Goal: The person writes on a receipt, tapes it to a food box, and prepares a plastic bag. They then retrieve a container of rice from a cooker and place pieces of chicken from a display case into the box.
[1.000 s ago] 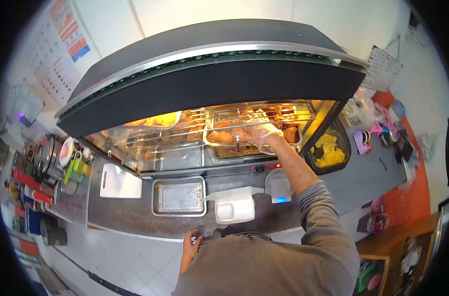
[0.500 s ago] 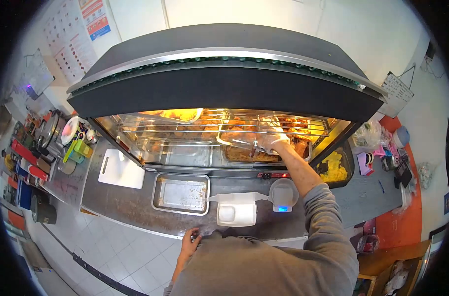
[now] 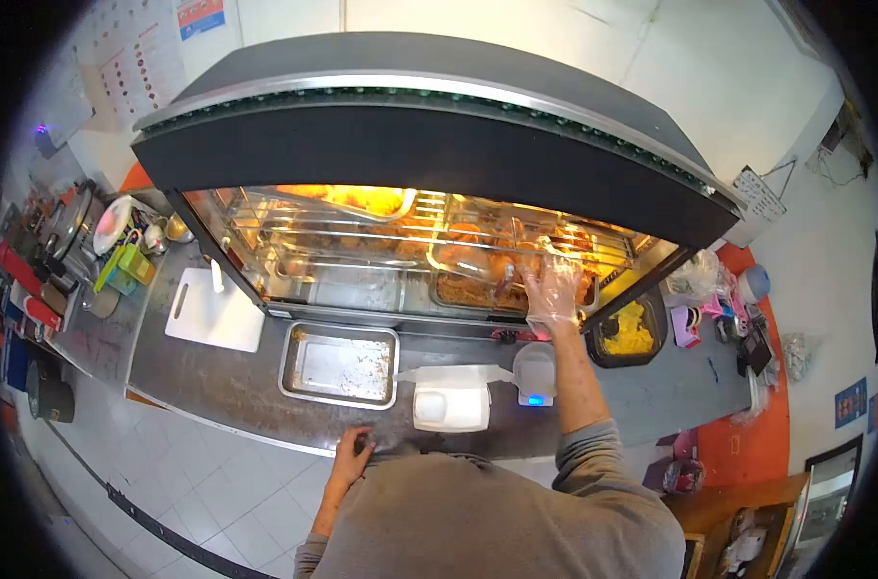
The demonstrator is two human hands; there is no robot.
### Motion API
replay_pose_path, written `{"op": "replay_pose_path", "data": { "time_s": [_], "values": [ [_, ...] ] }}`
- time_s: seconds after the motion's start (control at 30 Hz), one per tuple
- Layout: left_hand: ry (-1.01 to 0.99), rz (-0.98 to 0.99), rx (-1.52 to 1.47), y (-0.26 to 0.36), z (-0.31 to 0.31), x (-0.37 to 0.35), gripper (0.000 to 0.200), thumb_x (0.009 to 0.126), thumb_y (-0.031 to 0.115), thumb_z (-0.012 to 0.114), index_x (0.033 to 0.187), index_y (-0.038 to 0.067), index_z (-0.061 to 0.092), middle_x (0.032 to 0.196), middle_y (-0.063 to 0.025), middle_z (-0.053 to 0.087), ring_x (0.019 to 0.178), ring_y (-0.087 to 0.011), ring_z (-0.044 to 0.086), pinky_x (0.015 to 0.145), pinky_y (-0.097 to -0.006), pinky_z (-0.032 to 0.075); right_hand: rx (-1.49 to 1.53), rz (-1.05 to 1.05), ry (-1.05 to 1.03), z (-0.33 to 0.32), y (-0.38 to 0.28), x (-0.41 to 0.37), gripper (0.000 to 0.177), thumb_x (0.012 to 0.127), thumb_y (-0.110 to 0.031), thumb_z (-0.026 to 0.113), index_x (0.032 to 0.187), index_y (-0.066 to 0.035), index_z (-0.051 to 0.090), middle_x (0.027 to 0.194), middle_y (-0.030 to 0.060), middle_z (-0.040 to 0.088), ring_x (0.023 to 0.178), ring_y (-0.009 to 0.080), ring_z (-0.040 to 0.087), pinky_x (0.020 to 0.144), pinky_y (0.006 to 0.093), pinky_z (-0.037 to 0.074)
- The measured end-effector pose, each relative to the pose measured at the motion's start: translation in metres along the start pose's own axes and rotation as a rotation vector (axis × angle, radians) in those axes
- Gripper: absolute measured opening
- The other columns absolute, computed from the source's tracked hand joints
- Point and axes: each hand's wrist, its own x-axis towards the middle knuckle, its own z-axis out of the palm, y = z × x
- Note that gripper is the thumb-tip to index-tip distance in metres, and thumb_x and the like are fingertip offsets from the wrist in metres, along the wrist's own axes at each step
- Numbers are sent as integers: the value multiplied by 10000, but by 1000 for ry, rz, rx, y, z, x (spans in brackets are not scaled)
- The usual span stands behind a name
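Observation:
My right hand [image 3: 553, 289], in a clear plastic glove, reaches into the front of a lit food warmer [image 3: 429, 135]. Its fingers are stretched and apart in front of the wire shelf [image 3: 381, 232], with nothing visible in them. Below and beside it lies a metal tray of browned food [image 3: 473, 291]. My left hand [image 3: 350, 454] is low at the counter's front edge, fingers curled by a small dark patch I cannot make out. Between the hands sit an open white takeaway box [image 3: 453, 410] and a kitchen scale [image 3: 535, 381] with a blue-lit display and a round clear container.
A metal tray with crumbs [image 3: 342, 365] and a white cutting board [image 3: 217, 314] lie left on the counter. A black tub of yellow food [image 3: 627, 333] stands right of the warmer. Another tray of food [image 3: 362, 200] sits on the upper shelf. Utensils crowd the far left.
My right hand has drawn back from deeper inside the warmer toward its front opening. My left hand stays by the counter edge. The head view has shifted slightly.

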Motion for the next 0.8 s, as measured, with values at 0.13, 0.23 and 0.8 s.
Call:
{"op": "replay_pose_path", "data": {
  "time_s": [0.13,0.23,0.8],
  "values": [
    [-41,41,11,2,-5,2,353,832,159,707,1150,51,599,1032,-149,607,926,-280,599,816,-373,485,-7,100,237,-18,-6,-37,482,936,-360,559,1248,7,543,1147,221,610,1124,374,535,1058,516,288],
    [-78,60,50,14,-14,6,350,831,150,703,1150,48,598,1042,-145,606,931,-282,598,825,-370,483,520,400,111,-29,4,-56,470,975,-384,499,1191,26,582,1125,212,623,1122,359,543,1020,437,364],
    [-132,65,-1,3,-25,6,358,824,102,707,1166,67,609,1061,-123,608,947,-258,604,822,-350,494,-154,18,-394,6,-27,15,520,949,-435,471,1404,-183,468,1418,149,469,1382,278,347,1138,586,133]
  ]
}}
